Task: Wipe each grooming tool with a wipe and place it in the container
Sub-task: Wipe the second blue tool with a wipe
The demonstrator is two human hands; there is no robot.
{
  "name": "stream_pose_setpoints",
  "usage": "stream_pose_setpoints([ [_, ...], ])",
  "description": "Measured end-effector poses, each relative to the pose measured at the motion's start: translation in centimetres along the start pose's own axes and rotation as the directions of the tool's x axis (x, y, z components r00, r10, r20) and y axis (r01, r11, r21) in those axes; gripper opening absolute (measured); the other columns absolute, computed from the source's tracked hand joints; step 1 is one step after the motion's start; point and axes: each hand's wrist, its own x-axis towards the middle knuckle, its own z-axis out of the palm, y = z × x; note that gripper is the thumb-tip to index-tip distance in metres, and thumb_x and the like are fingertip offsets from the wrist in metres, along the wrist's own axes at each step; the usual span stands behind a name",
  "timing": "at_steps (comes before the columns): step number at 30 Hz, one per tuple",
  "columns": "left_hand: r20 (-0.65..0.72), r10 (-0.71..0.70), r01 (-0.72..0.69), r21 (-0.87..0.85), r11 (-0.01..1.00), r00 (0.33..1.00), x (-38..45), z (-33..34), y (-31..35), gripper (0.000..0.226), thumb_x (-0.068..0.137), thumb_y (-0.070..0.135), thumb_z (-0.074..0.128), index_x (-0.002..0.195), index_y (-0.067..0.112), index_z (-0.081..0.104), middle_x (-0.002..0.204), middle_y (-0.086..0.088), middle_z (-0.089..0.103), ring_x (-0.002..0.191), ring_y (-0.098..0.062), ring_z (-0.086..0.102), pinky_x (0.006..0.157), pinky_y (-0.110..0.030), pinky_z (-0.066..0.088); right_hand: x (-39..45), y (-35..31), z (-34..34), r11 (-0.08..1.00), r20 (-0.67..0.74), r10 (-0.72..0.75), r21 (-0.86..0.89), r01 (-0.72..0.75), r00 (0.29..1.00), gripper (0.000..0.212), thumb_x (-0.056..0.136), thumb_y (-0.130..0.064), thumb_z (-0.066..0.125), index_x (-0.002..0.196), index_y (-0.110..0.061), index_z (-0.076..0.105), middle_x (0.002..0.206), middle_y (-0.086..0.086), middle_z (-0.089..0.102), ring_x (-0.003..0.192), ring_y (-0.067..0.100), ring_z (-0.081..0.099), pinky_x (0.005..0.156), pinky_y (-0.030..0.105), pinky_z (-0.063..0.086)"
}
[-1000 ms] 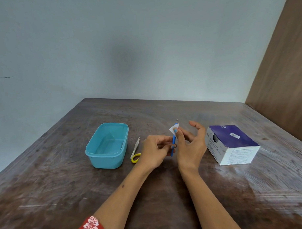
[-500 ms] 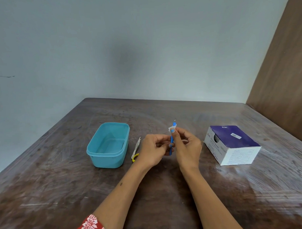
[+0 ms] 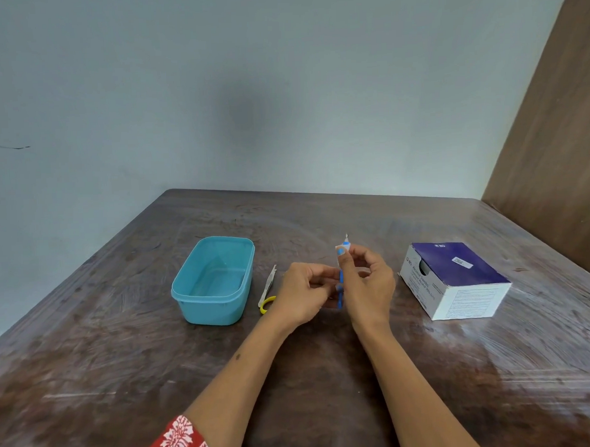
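Moved: wipe [image 3: 338,249] slid tipward along blue tool [image 3: 339,290]
Left hand [image 3: 306,291]: fingers grasping handle
Right hand [image 3: 367,286]: pinching wipe (firmly)
Advice: rotate, cover tip

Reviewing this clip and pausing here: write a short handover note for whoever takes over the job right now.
Left hand: pinches the lower part of the blue tool, held upright above the table.
Right hand: presses the wipe around the tool's upper end.
Container: left of the hands, nothing in it.
Yellow-handled tool: lies on the table between container and left hand, untouched.
Wipe box: right of the hands.
Done: nothing placed yet.
Left: finish wiping the blue tool, place it, then wipe and place the yellow-handled one.
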Motion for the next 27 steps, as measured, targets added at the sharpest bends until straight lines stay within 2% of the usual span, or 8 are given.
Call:
stream_pose_setpoints([
  [2,0.018,0.001,-0.001,-0.02,1.0,1.0,0.0,0.3,-0.1,0.026,0.088,-0.009,0.049,0.105,0.001,0.066,0.097,-0.017,0.07,0.08,-0.022,0.07,0.072,-0.031,0.059,0.1,0.3,0.1,1.0,-0.035,-0.002,0.02,0.003,0.999,0.013,0.076,-0.057,0.061,0.081,-0.045,0.064,0.086,-0.004,0.069,0.079,0.026,0.066,0.072,0.05,0.054],
  [8,-0.066,0.047,-0.047,-0.002,0.999,0.997,0.1,0.2,-0.1,0.028,0.088,-0.009,0.05,0.107,0.002,0.066,0.098,-0.016,0.071,0.084,-0.021,0.07,0.073,-0.029,0.059,0.0,0.1,0.1,1.0,-0.005,-0.007,0.013,0.007,1.0,0.003,0.083,-0.04,0.066,0.081,-0.041,0.064,0.086,-0.003,0.07,0.075,0.016,0.066,0.071,0.049,0.055],
  [14,0.111,-0.048,0.055,-0.061,0.997,0.993,0.0,0.3,-0.1,0.025,0.086,-0.011,0.051,0.1,0.002,0.067,0.085,-0.011,0.07,0.074,-0.016,0.07,0.071,-0.031,0.059,0.3,0.1,-0.1,0.998,-0.133,-0.016,0.063,0.024,0.991,0.009,0.073,-0.058,0.062,0.076,-0.05,0.065,0.083,-0.005,0.07,0.078,0.026,0.066,0.066,0.049,0.056],
  [17,0.094,-0.05,0.053,-0.032,0.998,0.994,0.0,0.5,-0.1,0.026,0.086,-0.012,0.051,0.103,0.001,0.066,0.087,-0.01,0.07,0.074,-0.014,0.069,0.067,-0.025,0.059,0.3,-0.4,-0.4,0.997,-0.12,-0.002,0.071,0.011,0.993,0.006,0.08,-0.046,0.066,0.076,-0.042,0.065,0.087,-0.001,0.071,0.064,0.012,0.066,0.057,0.046,0.056],
  [20,0.036,-0.028,0.029,-0.045,0.999,0.999,0.0,0.5,-0.4,0.024,0.086,-0.009,0.053,0.101,0.004,0.067,0.088,-0.009,0.07,0.076,-0.014,0.069,0.072,-0.031,0.059,0.2,-0.8,-0.5,0.998,-0.081,-0.017,0.054,0.021,0.997,0.007,0.085,-0.033,0.067,0.079,-0.035,0.064,0.087,0.005,0.07,0.049,0.002,0.06,0.054,0.039,0.056],
  [23,-0.001,-0.018,0.018,-0.041,0.999,1.0,0.3,0.4,-0.6,0.023,0.087,-0.005,0.055,0.102,0.006,0.068,0.093,-0.011,0.071,0.081,-0.019,0.07,0.078,-0.038,0.059,0.1,-0.6,-0.4,0.998,-0.072,-0.018,0.061,0.023,0.997,0.006,0.083,-0.032,0.068,0.079,-0.035,0.065,0.085,0.0,0.07,0.059,0.004,0.065,0.062,0.042,0.057],
  [25,0.031,-0.013,0.014,-0.033,0.999,0.999,0.3,0.3,-0.5,0.023,0.086,-0.005,0.057,0.103,0.006,0.067,0.094,-0.011,0.071,0.083,-0.02,0.07,0.079,-0.04,0.058,0.1,-0.5,-0.3,0.996,-0.117,-0.019,0.082,0.029,0.993,0.007,0.081,-0.034,0.07,0.078,-0.038,0.066,0.083,-0.005,0.069,0.076,0.014,0.067,0.066,0.047,0.056],
  [27,0.081,-0.017,0.019,-0.019,1.0,0.997,0.2,0.3,-0.4,0.022,0.085,-0.004,0.059,0.105,0.004,0.067,0.094,-0.013,0.071,0.082,-0.019,0.07,0.078,-0.037,0.059,0.3,-0.5,-0.5,0.993,-0.156,-0.026,0.108,0.043,0.987,0.008,0.081,-0.033,0.069,0.077,-0.039,0.066,0.082,-0.004,0.068,0.08,0.022,0.067,0.065,0.049,0.056],
])
